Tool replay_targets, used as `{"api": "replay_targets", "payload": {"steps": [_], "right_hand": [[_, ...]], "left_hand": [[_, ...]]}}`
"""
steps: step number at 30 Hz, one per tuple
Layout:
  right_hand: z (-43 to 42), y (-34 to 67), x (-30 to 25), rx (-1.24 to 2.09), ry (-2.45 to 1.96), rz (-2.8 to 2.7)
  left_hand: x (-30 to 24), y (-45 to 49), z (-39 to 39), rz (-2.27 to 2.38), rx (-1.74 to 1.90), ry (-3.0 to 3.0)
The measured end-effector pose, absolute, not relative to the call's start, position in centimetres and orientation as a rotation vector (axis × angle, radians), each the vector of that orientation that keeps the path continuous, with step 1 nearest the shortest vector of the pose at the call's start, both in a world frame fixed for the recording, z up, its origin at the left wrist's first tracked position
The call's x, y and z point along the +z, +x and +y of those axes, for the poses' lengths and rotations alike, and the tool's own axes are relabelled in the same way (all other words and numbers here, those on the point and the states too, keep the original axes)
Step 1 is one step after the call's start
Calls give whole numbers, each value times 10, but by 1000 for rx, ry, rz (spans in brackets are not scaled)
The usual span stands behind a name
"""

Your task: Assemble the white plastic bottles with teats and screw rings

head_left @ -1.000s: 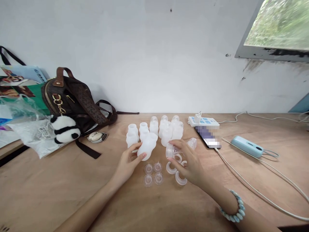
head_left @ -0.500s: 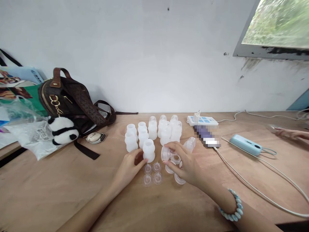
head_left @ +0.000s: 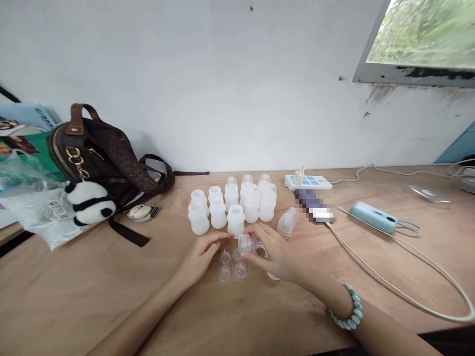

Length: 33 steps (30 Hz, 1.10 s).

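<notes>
Several small translucent white bottles stand grouped on the wooden table; some at the back carry clear caps. My left hand lies on the table by several clear nipples, its fingers stretched toward the front bottle with nothing in them. My right hand is closed on a clear cap and a white ring. A capped bottle lies tipped just behind that hand.
A brown handbag with a panda charm stands at the left, beside plastic bags. A power strip, a phone, a blue device and white cables lie to the right.
My left hand set the bottle upright with the others and let go of it. My right hand moved left with the clear cap. Another person's hand at the far right has gone.
</notes>
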State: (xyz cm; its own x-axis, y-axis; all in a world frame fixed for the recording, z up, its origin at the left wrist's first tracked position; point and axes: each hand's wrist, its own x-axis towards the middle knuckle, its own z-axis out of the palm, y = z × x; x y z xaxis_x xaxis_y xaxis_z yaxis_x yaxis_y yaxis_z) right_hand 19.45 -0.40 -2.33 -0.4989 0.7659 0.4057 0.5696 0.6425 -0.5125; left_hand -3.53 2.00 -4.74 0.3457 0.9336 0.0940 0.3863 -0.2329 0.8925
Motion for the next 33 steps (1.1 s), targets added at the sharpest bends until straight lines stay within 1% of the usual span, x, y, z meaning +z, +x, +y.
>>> {"api": "replay_targets", "payload": {"steps": [4, 7, 12, 20, 27, 33], "right_hand": [[2, 196, -24, 572, -1103, -2269], [8, 198, -27, 644, -1068, -2275], [20, 199, -35, 678, -980, -2305], [28, 197, -39, 768, -1071, -2317], [16, 192, -34, 484, -919, -2140], [0, 185, -29, 160, -690, -2168]], "left_hand": [[-50, -35, 22, 1145, 820, 1746], [-51, -33, 22, 1115, 816, 1740], [-54, -31, 21, 1126, 805, 1739], [-55, -30, 22, 1104, 816, 1734], [-40, -22, 15, 1004, 1000, 1713], [-31, -16, 3, 848, 980, 1482]]}}
